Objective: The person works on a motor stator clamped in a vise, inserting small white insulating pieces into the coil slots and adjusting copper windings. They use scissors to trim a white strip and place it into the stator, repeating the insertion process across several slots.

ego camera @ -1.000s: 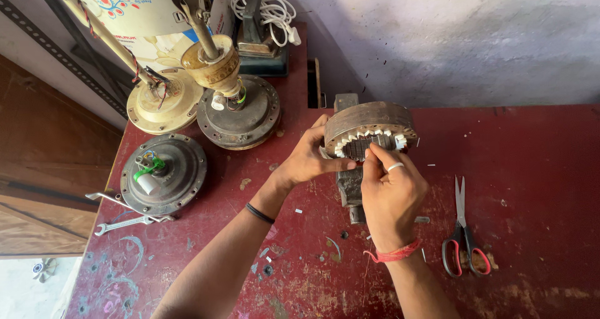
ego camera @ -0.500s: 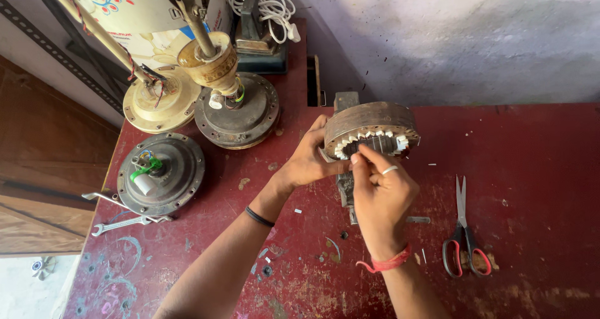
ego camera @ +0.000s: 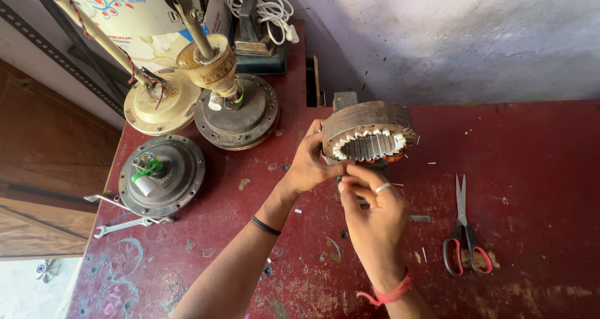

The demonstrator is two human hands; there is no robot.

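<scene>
A: One view only, head-worn; looks steeply down and forward onto a red table [ego camera: 537,137]; far edge meets a pale wall [ego camera: 450,37].
B: How near?
A: Close, arm's reach; both forearms enter from the bottom edge; left hand [ego camera: 309,166] and right hand [ego camera: 374,209] sit near frame centre, at a ring-shaped stator [ego camera: 369,126].
B: Tilt? Coverage?
A: Slightly rotated, table edge runs diagonal at left; floor visible bottom-left; scissors [ego camera: 464,231] right of centre; no second view, so nothing shared.
</scene>
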